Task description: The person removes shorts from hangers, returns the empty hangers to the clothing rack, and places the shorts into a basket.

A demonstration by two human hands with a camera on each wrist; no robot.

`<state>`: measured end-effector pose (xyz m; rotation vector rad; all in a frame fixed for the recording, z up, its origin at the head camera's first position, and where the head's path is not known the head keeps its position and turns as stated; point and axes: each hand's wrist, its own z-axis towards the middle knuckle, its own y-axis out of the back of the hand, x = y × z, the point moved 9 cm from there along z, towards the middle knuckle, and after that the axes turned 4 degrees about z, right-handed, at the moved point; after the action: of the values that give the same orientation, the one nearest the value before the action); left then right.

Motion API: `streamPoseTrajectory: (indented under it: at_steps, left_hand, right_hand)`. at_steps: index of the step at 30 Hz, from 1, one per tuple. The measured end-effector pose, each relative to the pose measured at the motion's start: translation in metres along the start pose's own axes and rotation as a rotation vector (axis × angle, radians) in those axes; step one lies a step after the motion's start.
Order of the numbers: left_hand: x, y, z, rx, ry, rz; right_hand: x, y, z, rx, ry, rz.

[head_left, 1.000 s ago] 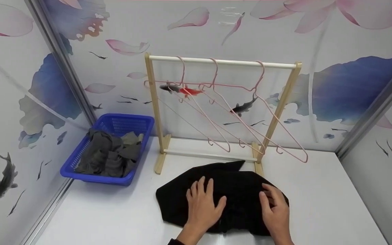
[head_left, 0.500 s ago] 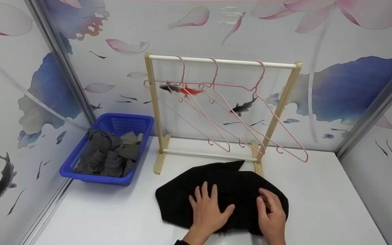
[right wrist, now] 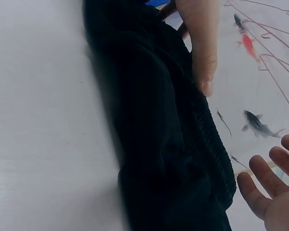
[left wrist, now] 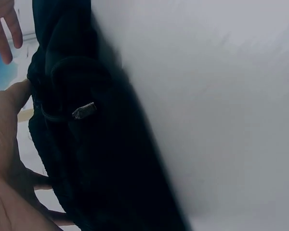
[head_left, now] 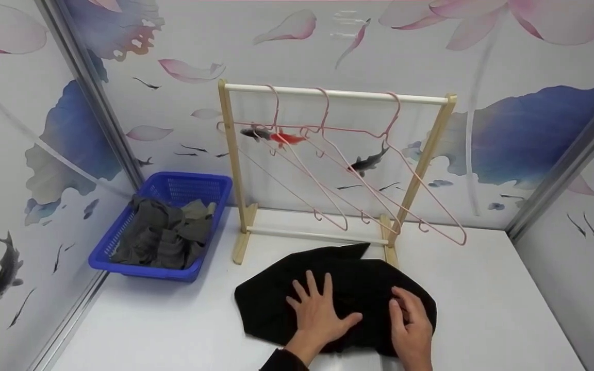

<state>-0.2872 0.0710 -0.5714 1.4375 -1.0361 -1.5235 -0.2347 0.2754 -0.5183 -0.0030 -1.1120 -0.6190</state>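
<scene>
Black shorts (head_left: 361,281) lie spread on the white table. A gathered elastic edge shows in the right wrist view and a metal drawstring tip (left wrist: 84,110) in the left wrist view. On their near middle rests my left hand (head_left: 320,319), its fingers spread wide and straight, thumb pointing right. My right hand (head_left: 411,324) is over the right part of the shorts, fingers loosely bent with the thumb beside them. The right wrist view shows those fingers (right wrist: 262,192) relaxed at the edge of the cloth, holding nothing.
Behind the shorts stands a wooden rack (head_left: 232,154) with a white rail. From it hang three pink hangers (head_left: 395,123). A blue basket (head_left: 194,275) holding grey-green clothes (head_left: 160,232) stands at the left. Printed wall panels (head_left: 549,67) enclose the table (head_left: 493,309).
My left hand has slid a little right and toward me over the shorts, and its fingers have spread wider. My right hand has shifted slightly left. The shorts look almost unmoved.
</scene>
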Motion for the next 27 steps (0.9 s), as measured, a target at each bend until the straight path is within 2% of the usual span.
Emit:
streamPoseTrajectory:
  at_steps: [6, 20, 27]
  left_hand:
    - [-0.001, -0.010, 0.008, 0.074, 0.009, 0.078]
    - [-0.003, -0.023, 0.020, 0.125, 0.044, 0.253]
    - [-0.002, -0.030, 0.026, 0.154, 0.078, 0.342]
  right_hand:
    - [-0.001, 0.000, 0.000, 0.007, 0.015, 0.012]
    - [-0.005, -0.006, 0.010, 0.052, 0.032, -0.008]
    - [-0.009, -0.008, 0.018, 0.040, 0.108, -0.068]
